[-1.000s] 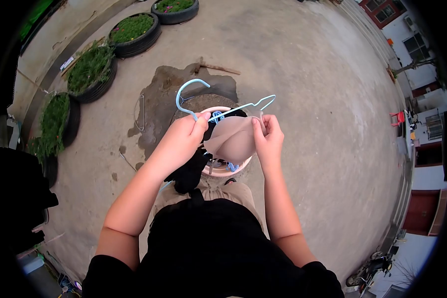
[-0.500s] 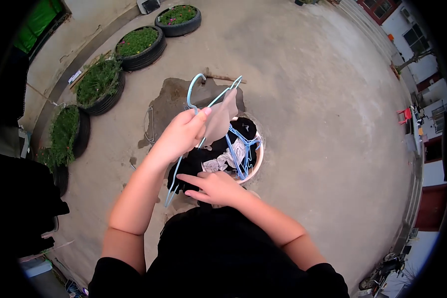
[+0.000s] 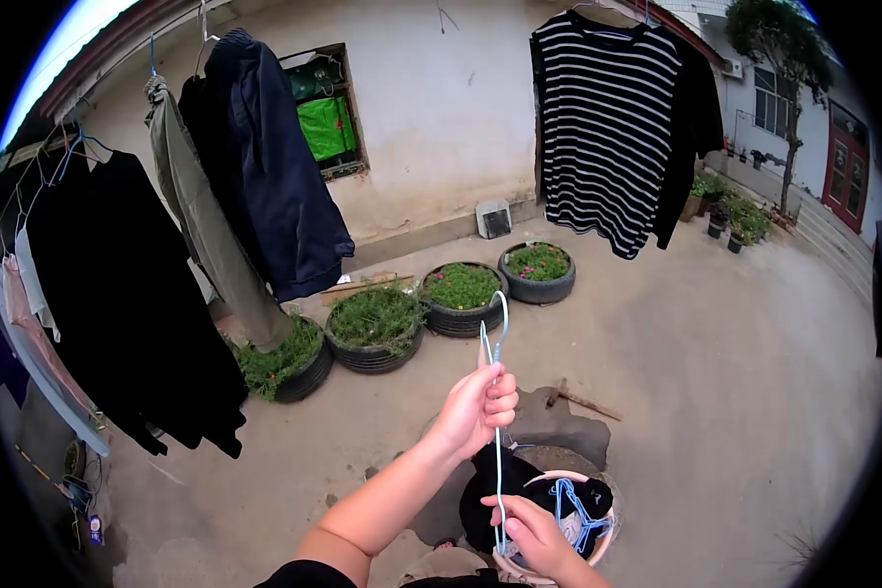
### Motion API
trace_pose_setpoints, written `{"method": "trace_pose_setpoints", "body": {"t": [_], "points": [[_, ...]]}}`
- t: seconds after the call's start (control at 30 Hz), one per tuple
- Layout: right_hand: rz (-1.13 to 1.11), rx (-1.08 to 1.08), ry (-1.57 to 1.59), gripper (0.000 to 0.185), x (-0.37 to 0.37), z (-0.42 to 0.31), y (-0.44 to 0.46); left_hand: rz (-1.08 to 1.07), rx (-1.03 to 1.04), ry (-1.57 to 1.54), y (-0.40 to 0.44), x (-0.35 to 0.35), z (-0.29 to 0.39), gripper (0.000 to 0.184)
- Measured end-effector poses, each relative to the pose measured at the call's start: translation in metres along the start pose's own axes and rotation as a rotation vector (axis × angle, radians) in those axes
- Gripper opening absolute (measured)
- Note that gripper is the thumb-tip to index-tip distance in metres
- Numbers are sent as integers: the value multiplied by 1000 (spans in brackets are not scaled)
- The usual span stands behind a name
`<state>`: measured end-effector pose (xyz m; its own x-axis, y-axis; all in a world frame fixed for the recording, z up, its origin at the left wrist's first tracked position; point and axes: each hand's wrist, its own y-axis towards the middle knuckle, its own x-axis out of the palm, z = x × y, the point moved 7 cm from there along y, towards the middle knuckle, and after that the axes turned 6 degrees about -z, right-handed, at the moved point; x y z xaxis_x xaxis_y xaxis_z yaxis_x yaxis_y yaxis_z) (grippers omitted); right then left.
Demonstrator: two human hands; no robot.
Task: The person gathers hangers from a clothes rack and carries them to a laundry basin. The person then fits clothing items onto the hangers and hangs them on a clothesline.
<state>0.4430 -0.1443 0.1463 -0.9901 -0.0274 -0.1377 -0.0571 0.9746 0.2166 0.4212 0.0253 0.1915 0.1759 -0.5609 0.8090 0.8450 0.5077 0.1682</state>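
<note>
My left hand (image 3: pixel 475 412) is closed around a light blue clothes hanger (image 3: pixel 500 338) just below its hook. The hanger is held up on edge, hook at the top. Lower down, my right hand (image 3: pixel 534 539) has its fingers bent at the hanger's lower end. Behind the hanger is a black garment (image 3: pixel 477 495); whether it touches the hanger I cannot tell. Below stands a pale pink basin (image 3: pixel 606 551) holding dark and light clothes and several blue hangers (image 3: pixel 583 524). My right hand partly covers the basin.
A black long-sleeved top (image 3: pixel 118 294), grey trousers (image 3: pixel 201 206), navy trousers (image 3: pixel 274 176) and a striped shirt (image 3: pixel 608 127) hang overhead. Tyre planters (image 3: pixel 372 358) line the wall. A wooden-handled tool (image 3: pixel 588 404) lies by a wet patch on the concrete.
My view has tilted up, bringing the hanging clothes into sight. The hanger has turned nearly edge-on, and the beige cloth beside it is largely out of sight. My right fingers have closed at its lower end.
</note>
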Motion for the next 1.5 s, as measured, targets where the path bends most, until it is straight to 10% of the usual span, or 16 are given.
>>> {"method": "trace_pose_setpoints", "body": {"t": [0.37,0.8,1.07,1.17,1.5], "points": [[99,-78,287,21,-56,-98,83,-80,280,219,54,68,120,14],[109,-613,-229,25,-94,-315,298,283,685,2117,52,216,314,78],[450,-836,-648,30,-60,-438,429,513,833,2400,47,244,400,52],[557,-714,-720,29,-49,-451,471,559,577,2318,46,234,420,68],[329,-483,-900,33,-28,-403,449,478,683,2023,45,211,393,68]]}}
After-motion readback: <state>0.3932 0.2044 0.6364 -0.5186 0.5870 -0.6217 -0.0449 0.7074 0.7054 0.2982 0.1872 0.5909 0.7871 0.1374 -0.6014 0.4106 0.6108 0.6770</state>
